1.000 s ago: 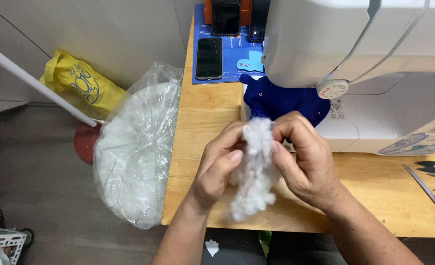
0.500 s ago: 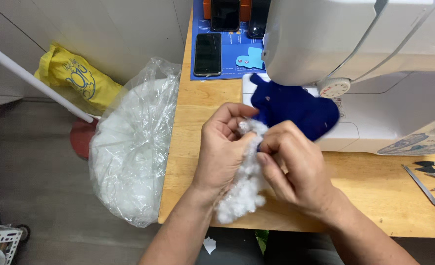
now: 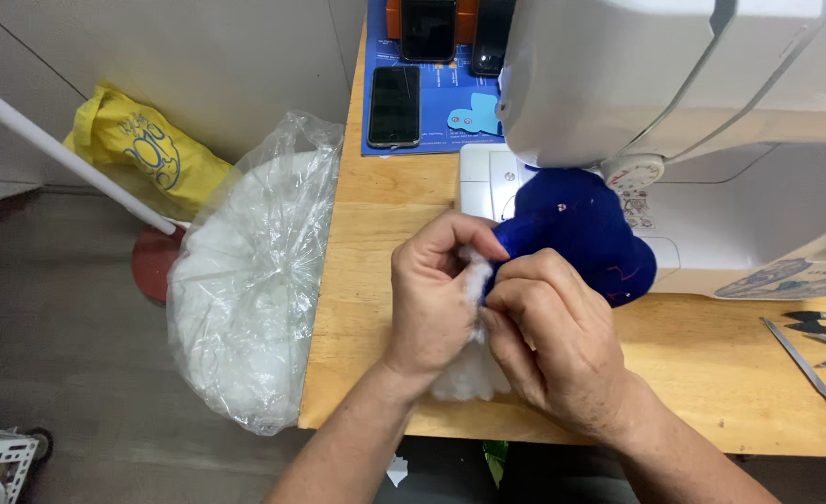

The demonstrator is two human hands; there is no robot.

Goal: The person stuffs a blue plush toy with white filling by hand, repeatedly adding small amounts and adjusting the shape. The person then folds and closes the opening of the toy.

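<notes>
Clear stuffing bag (image 3: 249,299) beside hands (image 3: 497,322)

We work at a light wooden tabletop (image 3: 385,243). A white sewing machine (image 3: 711,121) stands on its right half. At the far edge lies a blue mat (image 3: 431,117) carrying a dark phone (image 3: 395,105). Scissors (image 3: 819,327) and a slim metal tool (image 3: 809,373) lie near the right edge. A blue fabric piece (image 3: 581,233) rests on the machine's bed, and white stuffing (image 3: 469,373) touches the near edge.
</notes>
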